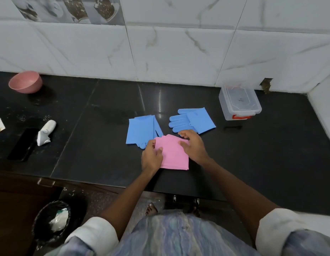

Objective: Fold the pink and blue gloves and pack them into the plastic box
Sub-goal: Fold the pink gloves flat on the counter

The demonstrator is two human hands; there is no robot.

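On the counter [253, 154] both my hands, left [151, 157] and right [192, 146], pinch the pink gloves [174, 154], blue gloves [142, 131] at twelve o'clock.

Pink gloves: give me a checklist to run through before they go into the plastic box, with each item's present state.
1. Pink gloves folded into a flat stack: ok.
2. Left hand has a grip on the stack's left edge: ok.
3. Right hand holds the right edge: ok.
4. Plastic box open: not ok, the lid looks closed.
5. Blue gloves folded: not ok, both lie flat on the counter.
6. Path to the box free: ok.
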